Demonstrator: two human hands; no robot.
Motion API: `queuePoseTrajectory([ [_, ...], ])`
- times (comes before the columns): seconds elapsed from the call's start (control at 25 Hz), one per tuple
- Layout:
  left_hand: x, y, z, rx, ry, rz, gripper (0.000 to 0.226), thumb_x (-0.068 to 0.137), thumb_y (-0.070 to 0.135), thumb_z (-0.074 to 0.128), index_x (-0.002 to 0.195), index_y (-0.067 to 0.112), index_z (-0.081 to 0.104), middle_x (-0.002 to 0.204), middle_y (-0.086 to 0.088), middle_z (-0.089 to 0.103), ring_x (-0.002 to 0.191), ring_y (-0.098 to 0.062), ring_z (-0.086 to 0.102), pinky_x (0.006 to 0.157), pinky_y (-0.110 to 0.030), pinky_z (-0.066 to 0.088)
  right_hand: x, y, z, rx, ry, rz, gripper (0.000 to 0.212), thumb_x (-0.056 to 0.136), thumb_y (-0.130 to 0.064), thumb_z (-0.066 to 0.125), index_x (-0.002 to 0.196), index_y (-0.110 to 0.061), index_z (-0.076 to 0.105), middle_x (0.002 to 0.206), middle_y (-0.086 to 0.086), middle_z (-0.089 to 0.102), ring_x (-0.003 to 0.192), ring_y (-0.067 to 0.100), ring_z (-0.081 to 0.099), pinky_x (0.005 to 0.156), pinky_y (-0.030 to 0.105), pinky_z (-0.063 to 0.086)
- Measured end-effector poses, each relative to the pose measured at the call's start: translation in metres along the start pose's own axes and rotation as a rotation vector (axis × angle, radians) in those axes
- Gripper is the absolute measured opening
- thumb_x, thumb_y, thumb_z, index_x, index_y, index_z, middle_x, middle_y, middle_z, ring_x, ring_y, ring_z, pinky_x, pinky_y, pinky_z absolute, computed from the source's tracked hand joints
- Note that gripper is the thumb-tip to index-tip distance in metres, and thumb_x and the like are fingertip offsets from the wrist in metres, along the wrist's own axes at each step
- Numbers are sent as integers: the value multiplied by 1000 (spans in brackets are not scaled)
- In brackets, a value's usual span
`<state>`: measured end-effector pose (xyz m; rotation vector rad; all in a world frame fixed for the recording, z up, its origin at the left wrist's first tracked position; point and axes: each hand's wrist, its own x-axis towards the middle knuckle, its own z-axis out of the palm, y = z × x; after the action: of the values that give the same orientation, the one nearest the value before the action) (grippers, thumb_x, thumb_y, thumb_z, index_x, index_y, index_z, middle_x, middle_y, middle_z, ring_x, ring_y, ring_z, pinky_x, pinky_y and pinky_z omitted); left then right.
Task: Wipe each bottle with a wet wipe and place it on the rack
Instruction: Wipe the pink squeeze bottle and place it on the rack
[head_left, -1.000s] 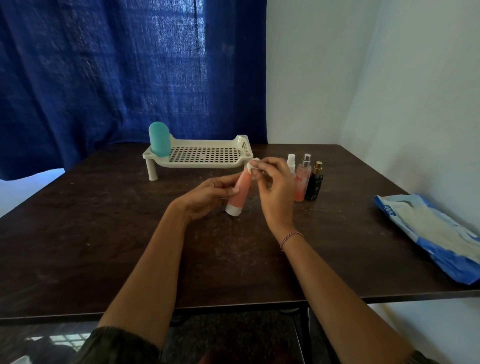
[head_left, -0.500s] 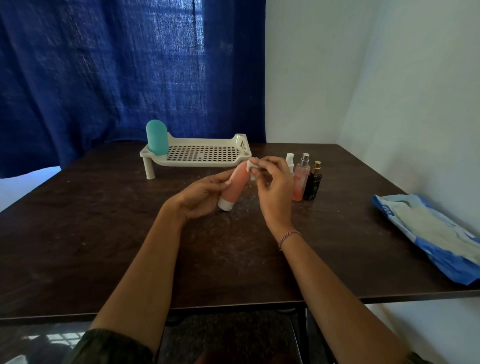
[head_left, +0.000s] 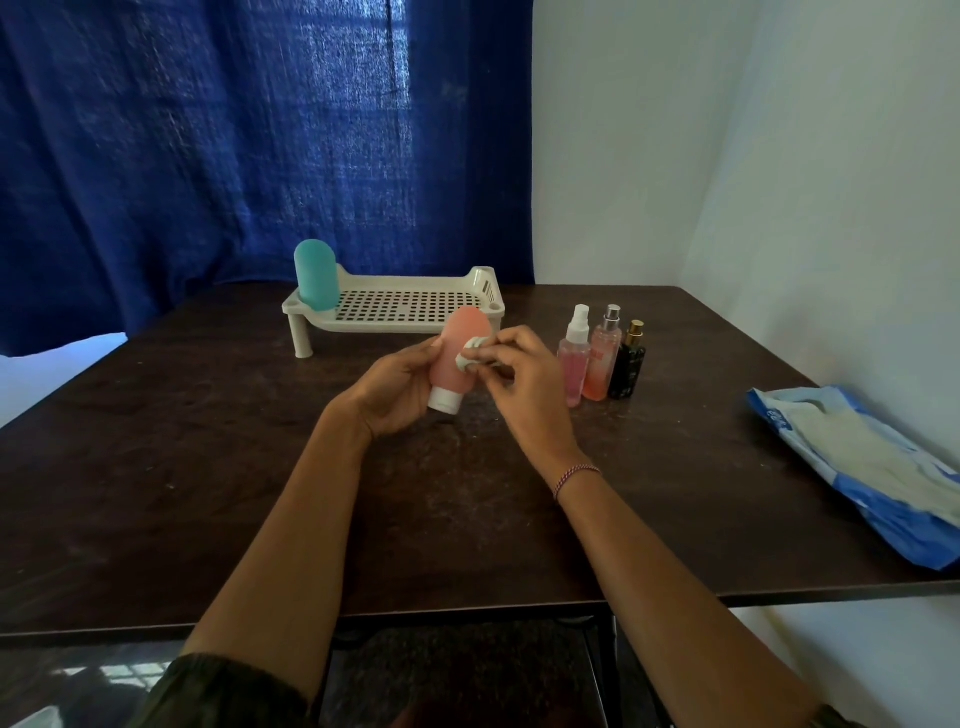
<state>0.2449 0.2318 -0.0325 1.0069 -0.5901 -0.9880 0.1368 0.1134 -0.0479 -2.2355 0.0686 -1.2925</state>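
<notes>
Dark wood table (head_left: 208, 467) fills the lower frame, with a blue curtain (head_left: 208, 156) behind it at upper left. At centre, the left hand (head_left: 395, 395) wraps its curled fingers round a coral squeeze bottle (head_left: 460, 353), held above the table cap-down and leaning slightly, the white cap (head_left: 445, 400) at the bottom. The right hand (head_left: 524, 374) pinches a small wadded wet wipe (head_left: 471, 358) and presses it against the bottle's side.

Behind the hands stands the white perforated rack (head_left: 485, 283), with a teal bottle (head_left: 315, 274) upright on its left end. Right of centre, three spray bottles wait in a close row: a white-topped pink one (head_left: 574, 364), a silver-topped orange one (head_left: 602, 364) and a gold-topped black one (head_left: 627, 369). The wipes pack (head_left: 857, 467) lies at the right edge.

The coral bottle looks like soft silicone or plastic: probably light, yielding under a squeeze, and likely slick once damp. A hold low on the body, near the stiffer cap, seems safest. It stands on a narrow cap, so it may tip on the rack's perforated floor. The spray bottles look rigid, possibly glass, and better taken round the middle.
</notes>
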Motion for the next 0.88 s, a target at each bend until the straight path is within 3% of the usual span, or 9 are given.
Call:
queuePoseTrajectory([
  [0.24,-1,-1,4,29,-5,-84,41,98,24,36,137,14,36,124,-18,56,105,-26,63,85,-37,52,5,7,-5,-61,158,90,23,81,-9,69,103,-7,68,103,8,63,92,12,59,77,12,49],
  [0.4,1,-2,3,22,24,-28,44,100,22,34,142,10,34,126,-17,55,106,-23,61,82,-35,53,2,3,-4,-32,112,50,21,79,-11,71,100,-9,70,101,4,65,89,7,58,75,9,48],
  [0.68,2,4,-4,-44,122,113,47,101,24,31,142,2,31,127,-21,54,107,-25,60,83,-37,52,-5,-9,4,26,-141,-60,21,76,-10,73,97,-12,72,96,1,65,85,0,55,77,6,46],
  [0.88,-1,1,2,-51,45,65,44,101,21,31,140,2,33,122,-19,57,104,-24,62,82,-36,55,0,-6,-1,34,6,-44,19,76,-6,72,96,-7,71,94,6,67,86,6,58,78,9,47],
])
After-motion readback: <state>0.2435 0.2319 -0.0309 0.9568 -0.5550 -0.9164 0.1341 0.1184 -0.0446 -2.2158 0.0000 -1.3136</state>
